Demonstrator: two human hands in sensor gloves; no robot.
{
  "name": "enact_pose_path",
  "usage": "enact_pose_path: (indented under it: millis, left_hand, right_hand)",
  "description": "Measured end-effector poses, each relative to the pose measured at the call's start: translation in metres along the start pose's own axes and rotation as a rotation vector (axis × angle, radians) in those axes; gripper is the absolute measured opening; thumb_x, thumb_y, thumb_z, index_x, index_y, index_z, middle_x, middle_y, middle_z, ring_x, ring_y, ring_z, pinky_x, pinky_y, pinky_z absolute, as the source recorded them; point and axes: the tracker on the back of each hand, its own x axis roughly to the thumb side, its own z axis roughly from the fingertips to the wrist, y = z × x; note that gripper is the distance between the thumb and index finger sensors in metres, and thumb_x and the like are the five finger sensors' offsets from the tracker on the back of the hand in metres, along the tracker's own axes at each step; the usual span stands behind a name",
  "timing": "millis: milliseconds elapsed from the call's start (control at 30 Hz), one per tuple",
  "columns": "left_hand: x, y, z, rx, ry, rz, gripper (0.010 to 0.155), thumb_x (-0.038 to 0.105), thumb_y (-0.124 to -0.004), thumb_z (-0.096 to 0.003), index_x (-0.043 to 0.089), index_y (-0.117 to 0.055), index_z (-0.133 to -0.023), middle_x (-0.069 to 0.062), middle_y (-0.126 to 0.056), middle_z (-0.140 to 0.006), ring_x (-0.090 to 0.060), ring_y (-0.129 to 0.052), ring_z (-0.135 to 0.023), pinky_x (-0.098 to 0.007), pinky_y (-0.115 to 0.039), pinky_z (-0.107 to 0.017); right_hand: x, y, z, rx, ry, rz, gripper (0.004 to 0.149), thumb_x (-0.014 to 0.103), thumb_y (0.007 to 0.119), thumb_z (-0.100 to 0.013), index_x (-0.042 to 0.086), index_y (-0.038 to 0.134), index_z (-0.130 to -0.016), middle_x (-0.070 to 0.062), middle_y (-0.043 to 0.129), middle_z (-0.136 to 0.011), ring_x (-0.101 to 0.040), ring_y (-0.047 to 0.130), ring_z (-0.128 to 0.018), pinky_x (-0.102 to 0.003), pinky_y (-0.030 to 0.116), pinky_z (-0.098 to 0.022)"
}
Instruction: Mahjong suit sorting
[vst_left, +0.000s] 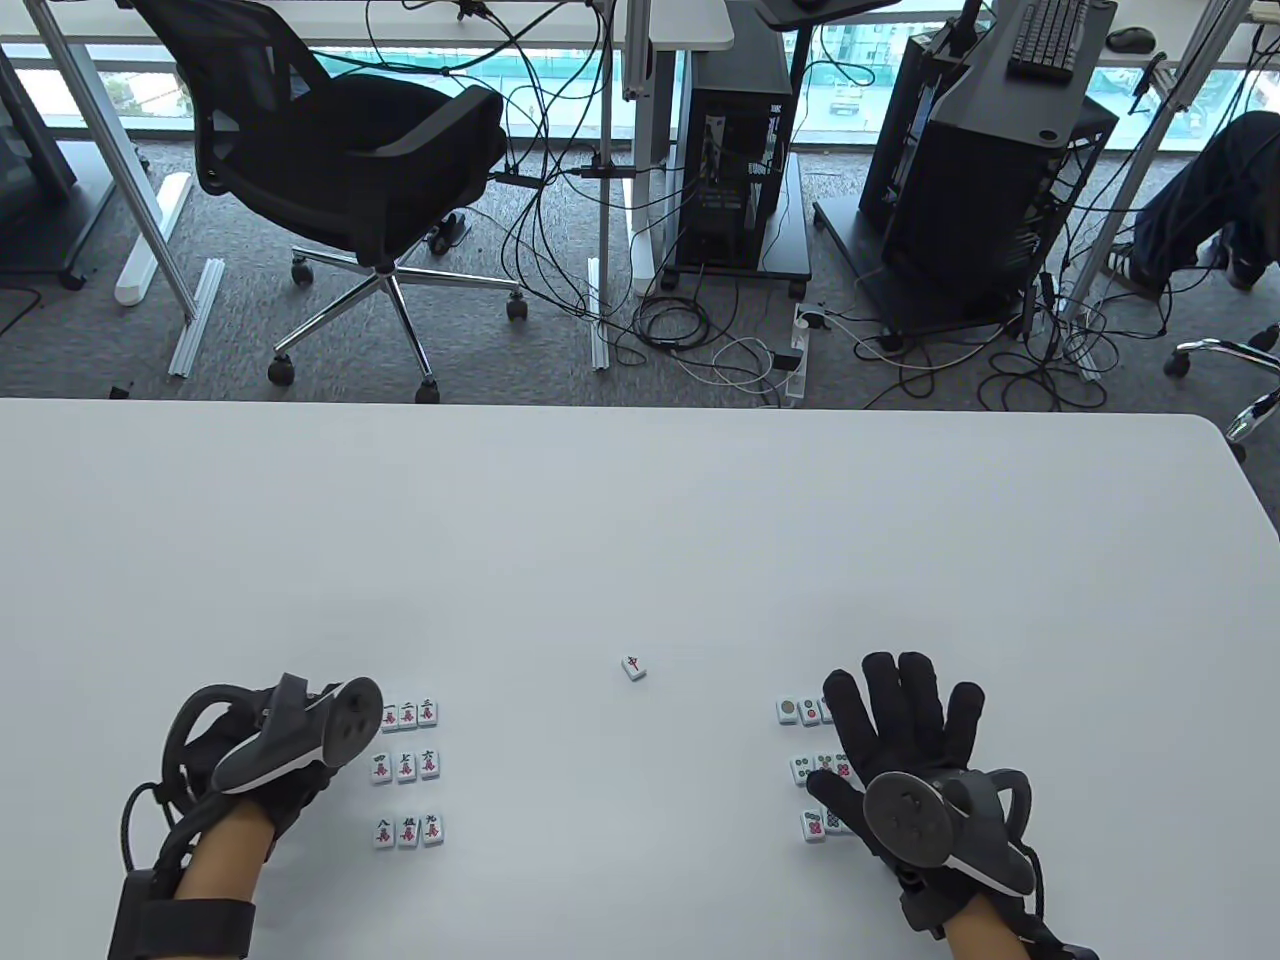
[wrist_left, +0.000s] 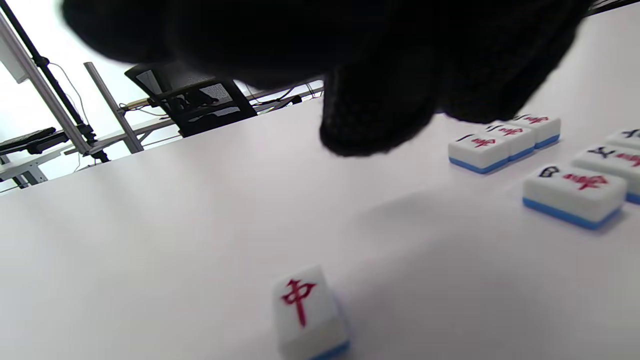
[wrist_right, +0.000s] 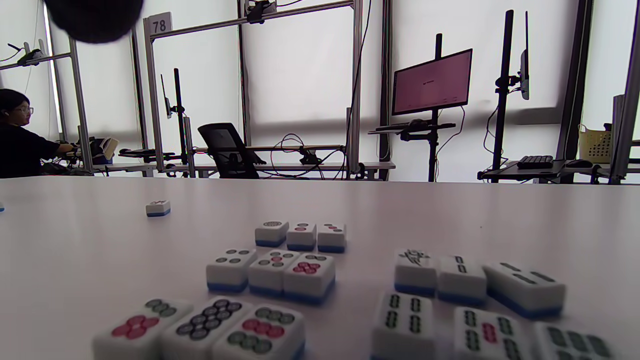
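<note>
1. i'm looking at one stray tile, the red dragon tile, sitting alone mid-table, well apart from both sorted groups. it's lying face up and slightly skewed against the neat rows.

2. my left hand is hovering just beside the character tiles, which are laid out in three rows of three. the fingers are hidden under the tracker from above, and the left wrist view only shows a dark glove blob hanging over the table, so i can't tell how they're sitting. it isn't holding anything as far as i can see.

3. my right hand is lying flat with fingers spread wide over the dot tiles and the bamboo tiles, gripping nothing.

4. handling guess: the tile looks like a small hard block, white top on a blue base, light and totally rigid. the glossy faces are probably a bit slick against knit gloves on a smooth white table.

5. where i'm thinking of grabbing: thumb and forefinger on the two long side faces, low near the blue base, since the top gives nothing to hold. if it slides, pressing a fingertip on the face and dragging should work too.

6. it doesn't look fragile, so no need to baby it.
</note>
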Motion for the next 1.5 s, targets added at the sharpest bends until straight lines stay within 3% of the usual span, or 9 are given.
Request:
enact_pose_path:
  millis: [200, 733, 833, 967, 1067, 1267, 1500]
  left_hand:
    - [-0.01, -0.021, 0.001, -0.083, 0.03, -0.045, 0.06, 0.049, -0.091, -0.0283, 0.025, -0.084, -0.083, 0.014, -0.102, -0.038, -0.006, -0.096, -0.009, -0.035, -0.087, -0.026]
    - [-0.008, -0.041, 0.0, -0.143, 0.038, -0.116, 0.061, 0.05, -0.09, -0.0293, 0.026, -0.081, -0.085, 0.015, -0.102, -0.039, -0.005, -0.095, -0.01, -0.034, -0.087, -0.027]
    - [-0.007, -0.036, 0.0, -0.186, 0.04, -0.128, 0.067, 0.052, -0.09, -0.028, 0.028, -0.078, -0.089, 0.014, -0.102, -0.043, -0.006, -0.096, -0.013, -0.035, -0.087, -0.029]
    - [0.004, -0.013, -0.006, -0.177, 0.024, -0.108, 0.067, 0.054, -0.09, -0.0275, 0.028, -0.078, -0.089, 0.013, -0.102, -0.045, -0.007, -0.097, -0.015, -0.036, -0.087, -0.03]
    - [0.024, 0.01, -0.016, -0.092, -0.019, -0.054, 0.066, 0.053, -0.089, -0.0284, 0.028, -0.079, -0.089, 0.013, -0.102, -0.045, -0.007, -0.098, -0.015, -0.036, -0.087, -0.03]
    - [0.098, 0.053, -0.049, 0.056, -0.159, -0.009, 0.066, 0.054, -0.088, -0.0295, 0.027, -0.079, -0.089, 0.013, -0.103, -0.045, -0.007, -0.098, -0.014, -0.036, -0.087, -0.029]
    - [0.188, 0.085, -0.09, 0.098, -0.237, -0.027, 0.066, 0.056, -0.086, -0.0293, 0.026, -0.08, -0.088, 0.013, -0.103, -0.042, -0.006, -0.097, -0.011, -0.035, -0.087, -0.027]
  right_hand:
    - [0.003, 0.003, -0.001, 0.016, -0.005, 0.015, 0.083, 0.061, 0.06, -0.047, 0.028, 0.016, -0.11, -0.015, 0.01, -0.117, -0.044, 0.002, -0.102, -0.075, 0.011, -0.068]
    - [0.002, 0.003, -0.002, 0.028, 0.0, 0.012, 0.083, 0.061, 0.06, -0.047, 0.028, 0.016, -0.11, -0.015, 0.011, -0.117, -0.044, 0.002, -0.102, -0.075, 0.011, -0.068]
    - [0.002, 0.003, -0.002, 0.026, 0.0, 0.009, 0.083, 0.061, 0.06, -0.047, 0.028, 0.016, -0.11, -0.015, 0.01, -0.117, -0.044, 0.002, -0.102, -0.075, 0.011, -0.068]
    - [0.001, 0.003, -0.002, 0.023, 0.002, 0.001, 0.083, 0.061, 0.06, -0.047, 0.028, 0.016, -0.11, -0.014, 0.01, -0.117, -0.044, 0.002, -0.102, -0.075, 0.011, -0.068]
    - [0.0, 0.003, -0.002, 0.02, 0.005, -0.005, 0.083, 0.061, 0.06, -0.047, 0.028, 0.016, -0.11, -0.014, 0.01, -0.117, -0.044, 0.002, -0.102, -0.075, 0.011, -0.068]
    - [0.0, 0.001, -0.001, 0.01, 0.001, -0.014, 0.083, 0.061, 0.06, -0.047, 0.029, 0.016, -0.11, -0.014, 0.01, -0.117, -0.043, 0.001, -0.103, -0.075, 0.011, -0.068]
    - [0.0, 0.002, -0.001, 0.01, -0.006, -0.027, 0.083, 0.061, 0.06, -0.047, 0.029, 0.016, -0.11, -0.014, 0.01, -0.117, -0.043, 0.001, -0.103, -0.075, 0.01, -0.068]
